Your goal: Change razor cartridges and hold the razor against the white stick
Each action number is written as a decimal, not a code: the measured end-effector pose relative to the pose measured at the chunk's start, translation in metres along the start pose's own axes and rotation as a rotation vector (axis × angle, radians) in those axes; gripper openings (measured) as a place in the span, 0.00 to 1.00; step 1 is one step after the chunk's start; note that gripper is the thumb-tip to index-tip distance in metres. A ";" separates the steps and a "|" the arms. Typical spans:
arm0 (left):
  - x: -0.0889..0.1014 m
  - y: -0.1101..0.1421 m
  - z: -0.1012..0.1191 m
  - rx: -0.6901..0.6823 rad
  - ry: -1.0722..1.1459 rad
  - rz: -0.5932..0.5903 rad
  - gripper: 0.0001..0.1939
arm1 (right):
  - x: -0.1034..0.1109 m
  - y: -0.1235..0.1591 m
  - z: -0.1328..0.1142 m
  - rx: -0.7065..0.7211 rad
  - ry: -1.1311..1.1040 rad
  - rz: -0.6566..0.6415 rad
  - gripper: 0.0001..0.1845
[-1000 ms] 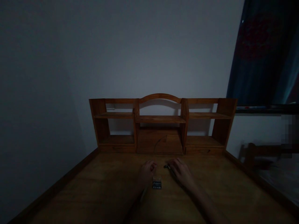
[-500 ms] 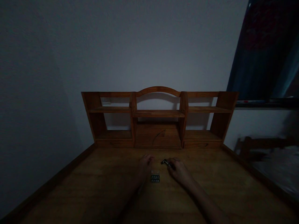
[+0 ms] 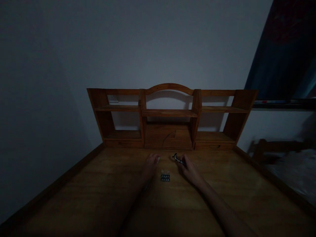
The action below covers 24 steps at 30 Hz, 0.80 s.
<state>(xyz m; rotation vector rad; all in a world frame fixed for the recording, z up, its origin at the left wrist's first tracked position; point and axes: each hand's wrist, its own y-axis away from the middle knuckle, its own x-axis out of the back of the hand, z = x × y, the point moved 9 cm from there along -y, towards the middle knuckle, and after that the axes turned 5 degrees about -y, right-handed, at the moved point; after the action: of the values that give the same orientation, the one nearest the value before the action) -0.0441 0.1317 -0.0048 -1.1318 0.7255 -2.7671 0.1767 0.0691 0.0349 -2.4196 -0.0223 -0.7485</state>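
My right hand (image 3: 189,169) is closed round the dark handle of a razor (image 3: 176,157). The razor's head points away to the upper left, toward my left hand, and seems raised a little off the desk. Across from it, my left hand (image 3: 151,164) has curled fingers; a small pale patch shows at the fingertips, too dim to identify. Between and just nearer than both hands lies a small pack (image 3: 165,177) with two dark rows of small pieces and a clear part at its far edge. Neither hand touches this pack.
The wooden desk (image 3: 177,204) has raised side rims. Along its back stands a wooden shelf unit (image 3: 170,113) with open compartments, against a pale wall (image 3: 158,42). A dark curtain (image 3: 283,59) hangs at right, above a wooden frame with a pale bundle (image 3: 300,171).
The razor's head has tipped upward in my right hand. Both hands, the pack and the shelf sit higher in the picture, as the camera has tilted down slightly.
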 end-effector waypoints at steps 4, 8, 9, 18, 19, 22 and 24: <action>0.007 -0.002 0.004 0.012 -0.034 0.050 0.11 | 0.000 -0.001 -0.006 0.001 -0.025 -0.010 0.06; 0.013 -0.002 0.029 -0.048 -0.011 0.096 0.12 | -0.003 -0.002 -0.018 0.061 -0.023 -0.045 0.09; 0.011 -0.001 0.036 -0.073 0.028 0.076 0.14 | -0.004 -0.002 -0.021 0.080 -0.026 -0.054 0.10; -0.023 0.002 0.037 0.001 0.400 -0.146 0.19 | -0.015 0.000 -0.035 0.136 -0.079 -0.110 0.11; -0.024 0.001 0.036 0.009 0.423 -0.152 0.19 | -0.015 0.000 -0.035 0.134 -0.079 -0.114 0.11; -0.024 0.000 0.038 0.011 0.514 -0.177 0.20 | -0.013 0.000 -0.037 0.142 -0.083 -0.110 0.10; -0.025 0.000 0.040 0.019 0.570 -0.193 0.21 | -0.012 -0.001 -0.038 0.145 -0.081 -0.106 0.10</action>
<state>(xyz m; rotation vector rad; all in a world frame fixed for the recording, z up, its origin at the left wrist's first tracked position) 0.0008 0.1215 0.0039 -0.4110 0.6492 -3.2879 0.1472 0.0507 0.0544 -2.3227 -0.2308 -0.6704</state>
